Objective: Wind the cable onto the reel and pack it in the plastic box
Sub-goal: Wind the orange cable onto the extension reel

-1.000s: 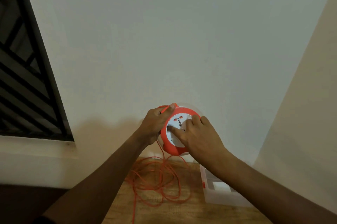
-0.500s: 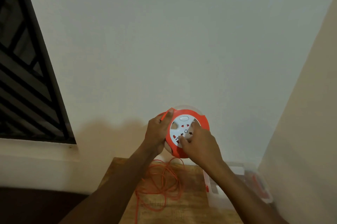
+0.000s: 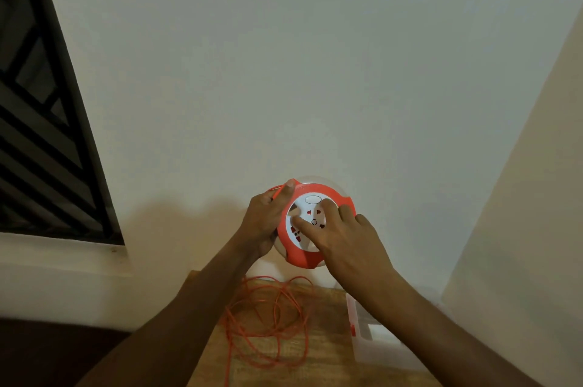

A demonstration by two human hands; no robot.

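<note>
An orange reel (image 3: 307,255) with a white socket face is held up in front of the wall. My left hand (image 3: 266,219) grips its left rim, the thumb on the top edge. My right hand (image 3: 342,237) lies on the white face with its fingers pressed into it. Below, the orange cable (image 3: 271,320) lies in loose loops on a wooden table (image 3: 321,367), one strand rising towards the reel. A clear plastic box (image 3: 381,345) with a red latch stands at the table's right side, partly hidden by my right forearm.
A white wall fills most of the view, with a side wall close on the right. A dark window with a black grille (image 3: 41,121) and a white sill is at the left. The table's left edge drops to a dark floor.
The white face has turned under my right-hand fingers, which now sit at a different spot on it. The view has shifted slightly; the cable loops look about the same.
</note>
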